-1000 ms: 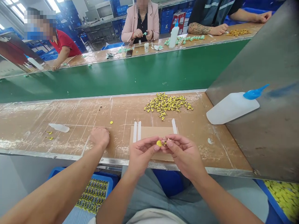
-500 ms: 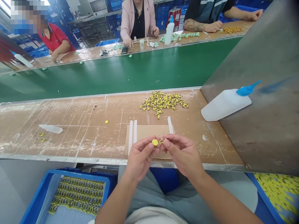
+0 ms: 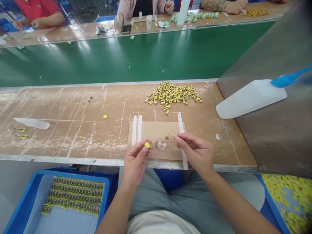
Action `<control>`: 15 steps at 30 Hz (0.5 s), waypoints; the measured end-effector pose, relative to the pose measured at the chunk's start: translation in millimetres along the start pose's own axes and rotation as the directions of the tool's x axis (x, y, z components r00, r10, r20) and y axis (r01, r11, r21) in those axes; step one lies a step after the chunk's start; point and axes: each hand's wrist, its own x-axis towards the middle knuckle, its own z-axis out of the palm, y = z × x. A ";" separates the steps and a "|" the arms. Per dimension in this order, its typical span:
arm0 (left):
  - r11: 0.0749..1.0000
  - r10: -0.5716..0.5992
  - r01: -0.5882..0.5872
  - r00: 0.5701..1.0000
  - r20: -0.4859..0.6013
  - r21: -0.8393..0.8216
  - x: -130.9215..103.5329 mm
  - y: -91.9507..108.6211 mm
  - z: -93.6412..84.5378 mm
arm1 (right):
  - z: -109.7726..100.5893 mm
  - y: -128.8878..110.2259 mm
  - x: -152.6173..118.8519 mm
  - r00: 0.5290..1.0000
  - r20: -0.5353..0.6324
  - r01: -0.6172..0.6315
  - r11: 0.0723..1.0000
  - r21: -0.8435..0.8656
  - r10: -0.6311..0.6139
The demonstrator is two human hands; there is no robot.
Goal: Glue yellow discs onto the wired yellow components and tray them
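Observation:
My left hand (image 3: 133,162) pinches a small round yellow disc (image 3: 147,145) between thumb and fingertips. My right hand (image 3: 197,152) is closed on a tiny yellow-and-dark figure piece (image 3: 173,139), mostly hidden by the fingers. Between the two hands, a small clear dish (image 3: 161,145) rests on a cardboard sheet (image 3: 153,128). Brown spots mark the sheet beside the dish. Beyond it lies a heap of small yellow-and-dark pieces (image 3: 170,94). Another yellow disc (image 3: 105,116) lies farther left on the bench.
A white bottle with a blue nozzle (image 3: 251,99) leans at the metal panel on the right. Far left lies a translucent white piece (image 3: 31,123). Blue bins with rows of pieces (image 3: 104,195) and yellow parts (image 3: 273,204) flank my legs. Co-workers sit across the green divider (image 3: 97,61).
My hands have moved apart, the left with the disc and the right with the small piece. The dish between them now shows. The view has tilted downward.

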 end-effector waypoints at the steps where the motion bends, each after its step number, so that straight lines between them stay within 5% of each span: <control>1: 1.000 -0.001 0.001 1.000 -0.004 -0.004 1.9 -4.1 -2.8 | 2.8 3.4 -1.1 1.000 -0.017 -0.003 1.000 -0.016 0.003; 6: 1.000 0.000 0.000 1.000 0.000 -0.027 7.4 -12.7 -5.0 | 15.6 14.0 -4.4 0.990 -0.064 0.118 0.984 -0.131 -0.127; 10: 0.999 -0.002 0.002 1.000 0.003 -0.047 7.5 -12.2 -5.2 | 17.6 21.1 -4.2 0.946 0.017 0.317 0.911 -0.264 -0.324; 15: 0.998 -0.017 0.019 0.999 0.035 -0.061 6.3 -13.4 -7.7 | 17.3 23.4 -4.4 0.919 0.087 0.392 0.865 -0.312 -0.385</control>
